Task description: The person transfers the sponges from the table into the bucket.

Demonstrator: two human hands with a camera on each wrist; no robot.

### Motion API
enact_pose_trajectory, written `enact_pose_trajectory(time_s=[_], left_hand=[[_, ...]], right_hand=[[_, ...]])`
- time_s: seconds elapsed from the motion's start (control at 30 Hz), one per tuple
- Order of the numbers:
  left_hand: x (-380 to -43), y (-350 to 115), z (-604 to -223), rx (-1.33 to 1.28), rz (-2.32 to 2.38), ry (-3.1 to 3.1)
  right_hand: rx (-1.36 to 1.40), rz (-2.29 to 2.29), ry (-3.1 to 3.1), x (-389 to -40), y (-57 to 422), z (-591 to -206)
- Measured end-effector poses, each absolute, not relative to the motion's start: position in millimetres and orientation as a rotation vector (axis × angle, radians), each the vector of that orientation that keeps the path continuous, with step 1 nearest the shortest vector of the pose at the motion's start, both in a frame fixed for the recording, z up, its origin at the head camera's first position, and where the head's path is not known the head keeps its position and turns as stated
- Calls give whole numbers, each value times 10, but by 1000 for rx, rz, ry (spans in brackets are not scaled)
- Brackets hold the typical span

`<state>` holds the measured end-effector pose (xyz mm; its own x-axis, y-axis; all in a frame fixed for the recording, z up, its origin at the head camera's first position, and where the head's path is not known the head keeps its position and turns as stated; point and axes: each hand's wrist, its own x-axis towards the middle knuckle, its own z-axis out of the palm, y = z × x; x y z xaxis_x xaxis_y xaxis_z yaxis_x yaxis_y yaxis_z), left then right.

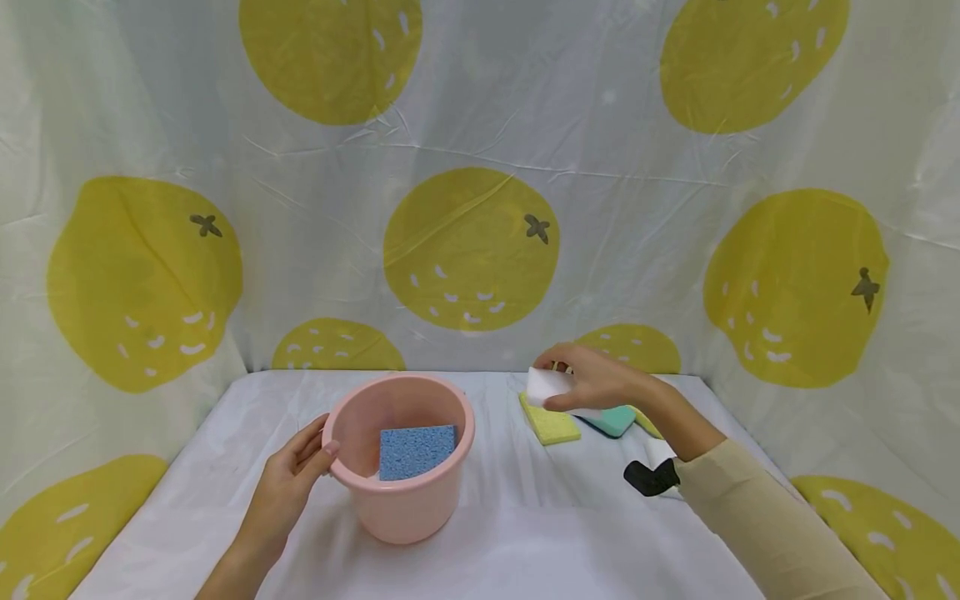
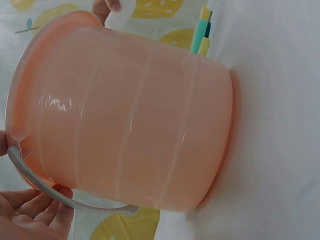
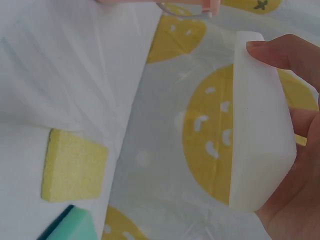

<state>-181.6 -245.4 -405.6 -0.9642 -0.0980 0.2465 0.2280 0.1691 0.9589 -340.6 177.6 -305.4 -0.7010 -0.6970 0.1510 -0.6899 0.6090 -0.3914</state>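
Observation:
A pink bucket (image 1: 408,512) stands on the white cloth, and a blue sponge (image 1: 417,452) lies inside it. My left hand (image 1: 281,479) grips the bucket's rim at its left side, thumb on the near edge and fingers behind. In the left wrist view the bucket's grey handle (image 2: 75,204) hangs down along its side. My right hand (image 1: 600,379) holds a white sponge block (image 3: 260,120) in the air, thumb on one face and fingers on the other. Beneath that hand, a yellow sponge (image 1: 551,423) and a green sponge (image 1: 613,421) lie on the cloth.
Another yellow piece (image 1: 647,423) shows behind the right wrist. A white thing (image 1: 660,454) lies partly hidden by the right sleeve (image 1: 750,508), with a black band (image 1: 649,478) at the cuff. A lemon-print curtain (image 1: 315,217) hangs around the back and sides.

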Motion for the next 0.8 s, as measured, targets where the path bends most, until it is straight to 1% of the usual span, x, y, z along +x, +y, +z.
enact_pose_trajectory(time_s=[0.33, 0.8], left_hand=[[-1819, -2447, -4040, -108, -1876, -2205], [-1817, -2442, -4044, -91, -1844, -2213]], right_hand=[[-1332, -619, 2777, -3348, 1368, -2856], [-1523, -512, 2667, -3312, 797, -2773]])
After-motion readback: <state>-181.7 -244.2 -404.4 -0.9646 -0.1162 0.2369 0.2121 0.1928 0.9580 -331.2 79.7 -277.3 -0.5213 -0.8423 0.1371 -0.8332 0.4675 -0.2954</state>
